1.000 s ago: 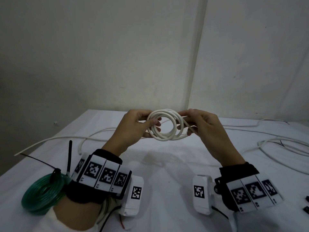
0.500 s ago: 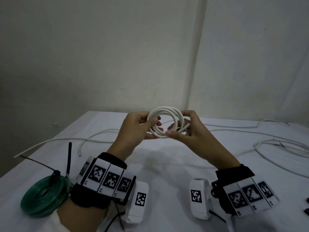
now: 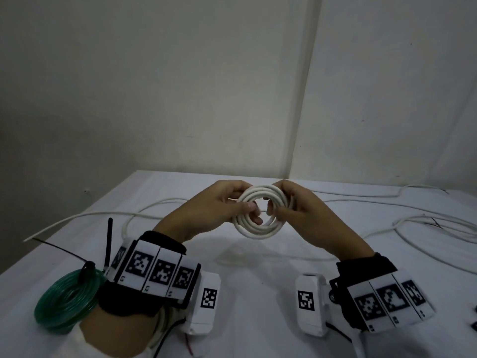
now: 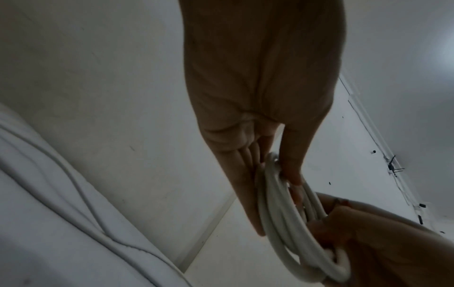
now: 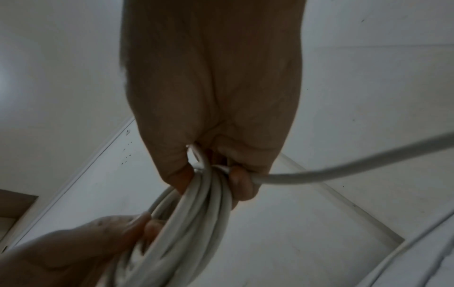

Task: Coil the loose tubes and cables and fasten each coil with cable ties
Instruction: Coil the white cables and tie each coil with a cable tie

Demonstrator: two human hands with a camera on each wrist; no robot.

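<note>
A white coil of cable is seen between the hands, and the same white is shown by the loose cables trailing toward the right edge of the tabletop. The tabletop is covered in plain white cloth. Near its left edge, a translucent green tube coil is bound by a black cable tie. Both wrists are wrapped in black bands, on which white panels printed with black-and-white square marker patterns are carried. White camera housings are marked with similar black-and-white codes. The wall is painted a plain pale grey-white.
</note>
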